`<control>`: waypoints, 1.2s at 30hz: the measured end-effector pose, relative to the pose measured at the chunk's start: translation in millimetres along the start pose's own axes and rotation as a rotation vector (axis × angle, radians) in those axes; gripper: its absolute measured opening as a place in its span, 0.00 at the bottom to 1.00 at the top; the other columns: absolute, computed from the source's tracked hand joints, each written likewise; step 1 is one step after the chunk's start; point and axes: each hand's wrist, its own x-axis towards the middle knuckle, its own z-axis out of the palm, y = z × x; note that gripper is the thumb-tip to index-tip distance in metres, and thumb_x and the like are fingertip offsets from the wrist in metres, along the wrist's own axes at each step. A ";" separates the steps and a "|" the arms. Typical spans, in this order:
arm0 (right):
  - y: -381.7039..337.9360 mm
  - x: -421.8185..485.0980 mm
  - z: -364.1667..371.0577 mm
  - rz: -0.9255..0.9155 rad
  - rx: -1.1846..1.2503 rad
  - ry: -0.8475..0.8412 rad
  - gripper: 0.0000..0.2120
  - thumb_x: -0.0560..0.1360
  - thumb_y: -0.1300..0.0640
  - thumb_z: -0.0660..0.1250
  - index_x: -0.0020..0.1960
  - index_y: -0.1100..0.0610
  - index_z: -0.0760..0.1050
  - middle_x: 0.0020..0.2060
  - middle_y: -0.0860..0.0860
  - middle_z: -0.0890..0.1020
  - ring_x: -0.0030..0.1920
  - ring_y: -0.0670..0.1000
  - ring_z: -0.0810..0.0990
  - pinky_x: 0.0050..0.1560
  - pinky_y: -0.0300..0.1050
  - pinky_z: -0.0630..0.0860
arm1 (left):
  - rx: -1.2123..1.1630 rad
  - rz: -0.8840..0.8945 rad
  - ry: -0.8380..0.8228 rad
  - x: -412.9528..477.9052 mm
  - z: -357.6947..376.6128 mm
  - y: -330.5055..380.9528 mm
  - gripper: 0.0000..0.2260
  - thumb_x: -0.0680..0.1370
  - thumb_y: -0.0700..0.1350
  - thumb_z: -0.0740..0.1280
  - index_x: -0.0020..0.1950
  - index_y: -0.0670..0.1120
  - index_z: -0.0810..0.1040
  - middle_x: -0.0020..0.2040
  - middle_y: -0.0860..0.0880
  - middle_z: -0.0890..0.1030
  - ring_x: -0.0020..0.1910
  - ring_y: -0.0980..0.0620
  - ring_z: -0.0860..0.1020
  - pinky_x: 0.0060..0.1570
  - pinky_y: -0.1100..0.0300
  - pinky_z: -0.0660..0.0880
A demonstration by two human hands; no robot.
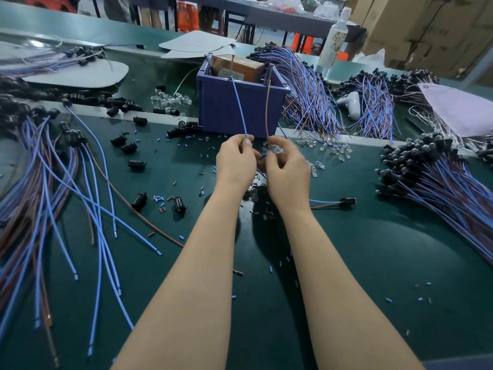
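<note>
Just in front of the blue bin [226,110], the green counter [360,263] is littered with short blue and brown insulation scraps [160,198], loose black sockets [128,147] and small clear bulbs [336,151]. Left of the bin long blue and brown leads [53,188] fan out. To its right and behind it lie thick bundles of finished wires [309,97], and a cardboard box [240,66] sits inside it. None of this lies between the hands and the bin. The left hand [234,161] pinches a blue wire [239,108] between thumb and forefinger, and the right hand [286,169] pinches a brown wire [266,108] the same way. Both wires rise nearly upright in front of the bin's face. The lower ends of the wires are hidden behind the curled fingers, where only a short blue stub shows, and whether they join a socket cannot be told.
</note>
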 end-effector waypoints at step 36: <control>-2.3 -2.0 -2.7 -0.052 -0.009 -0.062 0.15 0.76 0.65 0.60 0.57 0.54 0.79 0.41 0.53 0.84 0.43 0.53 0.82 0.51 0.50 0.77 | -0.003 0.028 0.068 -8.2 -0.1 6.7 0.11 0.82 0.41 0.58 0.55 0.43 0.79 0.49 0.47 0.81 0.49 0.52 0.77 0.53 0.60 0.73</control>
